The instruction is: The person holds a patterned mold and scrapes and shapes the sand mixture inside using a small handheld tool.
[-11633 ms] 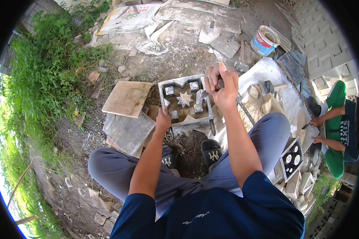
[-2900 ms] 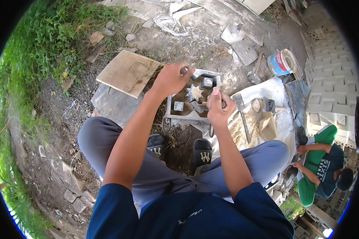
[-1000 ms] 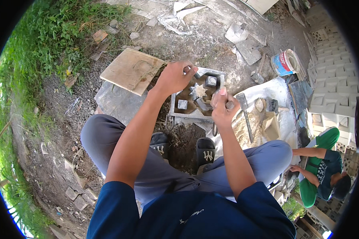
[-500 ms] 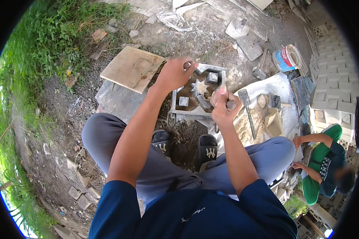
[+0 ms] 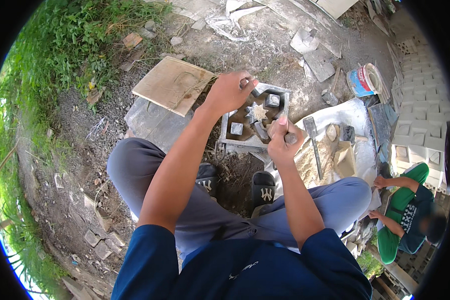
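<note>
A metal mould frame (image 5: pixel 247 145) lies on the ground before me, with a star-shaped block (image 5: pixel 258 113) in its middle and small cubes (image 5: pixel 236 128) at its corners. My left hand (image 5: pixel 228 93) is over the far left side of the mould, fingers curled round a small grey round-ended piece (image 5: pixel 243 83) whose kind I cannot make out. Over the near right corner, my right hand (image 5: pixel 284 145) is closed on a thick rod-like handle (image 5: pixel 290 138); its round end shows and the rest is hidden by the fingers.
Right of the mould, a white sack (image 5: pixel 355 112) bears pale powder (image 5: pixel 307 162), a flat-ended metal bar (image 5: pixel 313 145) and a scoop-like container (image 5: pixel 344 159). A bucket (image 5: pixel 364 81) stands beyond. Boards (image 5: pixel 172 82) lie left. A co-worker (image 5: pixel 410 215) sits at right beside stacked blocks (image 5: pixel 420 110).
The whole view has shifted slightly, so the scene sits a little farther right and lower. Both hands keep their grips over the mould; the co-worker's hands now have a pale piece between them.
</note>
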The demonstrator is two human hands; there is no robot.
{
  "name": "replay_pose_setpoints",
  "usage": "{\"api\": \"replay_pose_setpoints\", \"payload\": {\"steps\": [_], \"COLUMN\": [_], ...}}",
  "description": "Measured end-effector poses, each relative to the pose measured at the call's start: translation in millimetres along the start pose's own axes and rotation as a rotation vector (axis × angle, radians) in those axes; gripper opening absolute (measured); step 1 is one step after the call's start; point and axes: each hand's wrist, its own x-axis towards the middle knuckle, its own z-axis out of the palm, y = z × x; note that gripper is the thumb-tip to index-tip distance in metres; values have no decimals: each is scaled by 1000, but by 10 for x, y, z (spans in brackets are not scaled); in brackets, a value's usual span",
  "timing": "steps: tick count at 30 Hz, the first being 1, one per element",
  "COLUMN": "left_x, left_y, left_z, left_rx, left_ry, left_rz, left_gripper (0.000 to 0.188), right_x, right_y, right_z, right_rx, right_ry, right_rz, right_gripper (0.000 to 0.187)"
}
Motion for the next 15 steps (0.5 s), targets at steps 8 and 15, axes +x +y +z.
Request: {"api": "replay_pose_setpoints", "payload": {"steps": [8, 15], "left_x": [30, 13], "left_y": [-34, -80], "left_z": [25, -11], "left_rx": [25, 50], "left_ry": [4, -22], "left_rz": [55, 23], "left_gripper": [29, 30], "right_x": [38, 187], "right_y": [-32, 11], "right_z": [-2, -66], "right_rx": [93, 154], "right_ry": [48, 19], "right_rz": [46, 31], "right_gripper": [45, 46]}}
